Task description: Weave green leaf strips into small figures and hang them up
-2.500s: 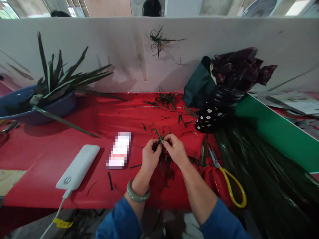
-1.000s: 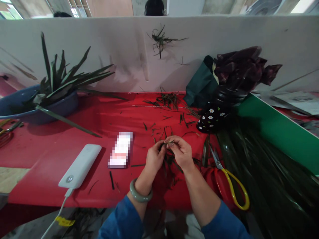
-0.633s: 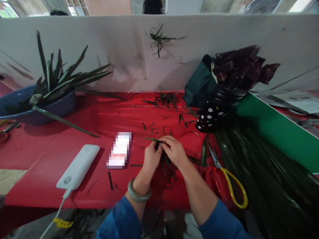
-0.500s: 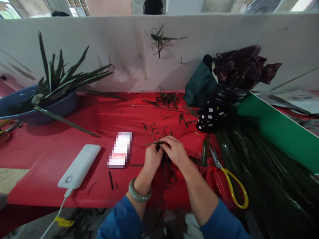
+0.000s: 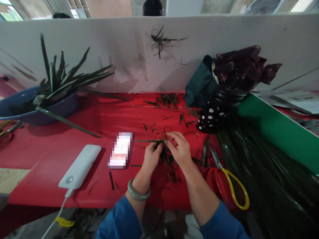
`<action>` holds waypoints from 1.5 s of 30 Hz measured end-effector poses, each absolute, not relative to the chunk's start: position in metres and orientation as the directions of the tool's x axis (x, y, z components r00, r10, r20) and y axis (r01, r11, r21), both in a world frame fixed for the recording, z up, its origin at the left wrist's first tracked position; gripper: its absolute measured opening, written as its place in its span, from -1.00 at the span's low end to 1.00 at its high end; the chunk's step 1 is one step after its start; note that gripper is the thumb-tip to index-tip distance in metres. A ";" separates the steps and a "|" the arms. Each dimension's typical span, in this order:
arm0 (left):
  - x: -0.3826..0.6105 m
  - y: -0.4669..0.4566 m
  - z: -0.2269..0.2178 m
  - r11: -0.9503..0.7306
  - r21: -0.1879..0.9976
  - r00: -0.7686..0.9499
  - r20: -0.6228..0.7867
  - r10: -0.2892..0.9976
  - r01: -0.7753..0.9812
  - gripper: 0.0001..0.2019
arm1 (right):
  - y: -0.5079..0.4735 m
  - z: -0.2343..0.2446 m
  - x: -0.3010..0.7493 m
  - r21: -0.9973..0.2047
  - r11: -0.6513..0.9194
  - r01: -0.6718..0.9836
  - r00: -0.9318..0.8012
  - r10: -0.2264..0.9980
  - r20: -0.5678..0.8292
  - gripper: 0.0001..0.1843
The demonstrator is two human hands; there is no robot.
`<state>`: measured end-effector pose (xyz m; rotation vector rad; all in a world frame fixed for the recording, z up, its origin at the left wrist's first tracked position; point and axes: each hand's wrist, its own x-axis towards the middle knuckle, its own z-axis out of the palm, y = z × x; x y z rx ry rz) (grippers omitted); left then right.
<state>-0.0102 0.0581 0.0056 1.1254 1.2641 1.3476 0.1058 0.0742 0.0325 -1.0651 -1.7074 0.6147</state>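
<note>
My left hand (image 5: 151,156) and my right hand (image 5: 179,148) meet over the red table (image 5: 94,116), both pinching a small bundle of green leaf strips (image 5: 167,158). One thin strip (image 5: 147,141) sticks out to the left from between my fingers. The loose ends of the bundle hang down toward the table edge. A jade bangle (image 5: 138,193) sits on my left wrist. Both sleeves are blue.
Yellow-handled scissors (image 5: 228,181) lie right of my hands beside a heap of long dark leaves (image 5: 269,179). A white power bank (image 5: 79,166) and a phone (image 5: 120,150) lie left. A blue basin of leaves (image 5: 37,106) stands far left. Leaf scraps (image 5: 165,99) and dark bags (image 5: 234,79) sit behind.
My right hand has shifted slightly up and right, its fingers spreading over the bundle. The strip poking out to the left has grown longer. My left hand stays in place.
</note>
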 end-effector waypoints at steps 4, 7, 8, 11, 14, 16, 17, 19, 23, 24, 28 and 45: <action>-0.009 0.056 0.011 0.097 0.950 -0.088 -0.129 0.988 -0.297 -0.81 | 0.081 0.027 0.107 -0.918 0.326 0.223 -0.136 0.944 0.302 -0.71; -0.007 0.055 0.013 0.105 0.910 -0.070 -0.145 0.987 -0.401 -0.84 | 0.084 0.020 0.103 -0.954 0.278 0.111 -0.222 0.943 0.249 -0.82; -0.007 0.054 0.013 0.103 0.901 -0.062 -0.142 0.988 -0.422 -0.84 | 0.085 0.018 0.102 -0.961 0.266 0.073 -0.226 0.943 0.244 -0.84; -0.005 0.054 0.014 0.103 0.897 -0.051 -0.138 0.989 -0.430 -0.84 | 0.084 0.018 0.100 -0.980 0.197 -0.025 -0.202 0.959 0.198 -0.87; -0.005 0.055 0.012 0.110 0.888 -0.069 -0.157 0.985 -0.447 -0.85 | 0.082 0.020 0.099 -0.986 0.142 -0.082 -0.169 0.974 0.154 -0.85; -0.005 0.055 0.011 0.105 0.867 -0.084 -0.166 0.982 -0.486 -0.86 | 0.081 0.021 0.098 -0.986 0.127 -0.110 -0.162 0.976 0.144 -0.83; -0.005 0.056 0.010 0.101 0.857 -0.088 -0.167 0.982 -0.505 -0.87 | 0.081 0.020 0.098 -0.985 0.121 -0.124 -0.161 0.977 0.140 -0.82; -0.005 0.056 0.010 0.100 0.841 -0.084 -0.170 0.982 -0.532 -0.87 | 0.081 0.019 0.096 -0.983 0.107 -0.150 -0.155 0.979 0.130 -0.81; -0.008 0.056 0.012 0.123 0.814 -0.084 -0.206 0.975 -0.567 -0.85 | 0.079 0.021 0.096 -0.990 0.080 -0.113 -0.131 0.987 0.095 -0.79; -0.010 0.057 0.012 0.119 0.809 -0.103 -0.216 0.971 -0.576 -0.85 | 0.079 0.023 0.097 -0.993 0.099 -0.063 -0.130 0.986 0.106 -0.79; -0.013 0.059 0.010 0.098 0.823 -0.176 -0.233 0.956 -0.559 -0.84 | 0.075 0.027 0.101 -0.924 0.252 0.288 -0.302 0.939 0.162 -0.79; -0.015 0.059 0.018 0.158 0.852 -0.213 -0.297 0.931 -0.499 -0.79 | 0.079 0.029 0.110 -0.867 0.280 0.412 -0.487 0.872 0.050 -0.85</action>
